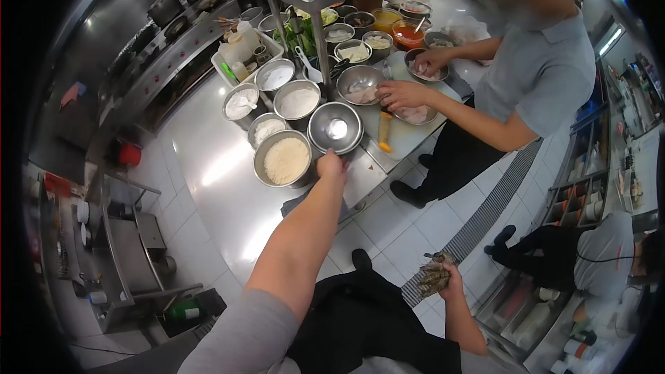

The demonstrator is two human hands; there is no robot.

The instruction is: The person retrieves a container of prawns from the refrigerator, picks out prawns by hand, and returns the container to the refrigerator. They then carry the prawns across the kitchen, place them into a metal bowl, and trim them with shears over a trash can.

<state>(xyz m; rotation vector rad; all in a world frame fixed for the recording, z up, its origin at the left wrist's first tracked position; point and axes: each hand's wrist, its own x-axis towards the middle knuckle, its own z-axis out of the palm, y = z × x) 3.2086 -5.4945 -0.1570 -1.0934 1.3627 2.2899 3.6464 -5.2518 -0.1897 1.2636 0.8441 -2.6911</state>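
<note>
My left hand [332,166] reaches to the steel counter's edge and grips the near rim of a shiny metal bowl [320,125]. A bright reflection shows inside that bowl; part of the fingers is hidden under it. Beside it stands a deep metal pot of pale yellow crumbs [286,161]. Lower right, over the floor, my right hand [453,284] is closed around several raw, grey-brown prawns [435,275].
Pots of white powder [298,100] cluster behind the bowl. On the right, a co-worker [533,76] handles pale meat in metal bowls [361,83] beside a white cutting board [409,140] with a yellow-handled tool [384,131]. Another person [603,256] stands farther right. A shelf post [317,41] rises from the counter.
</note>
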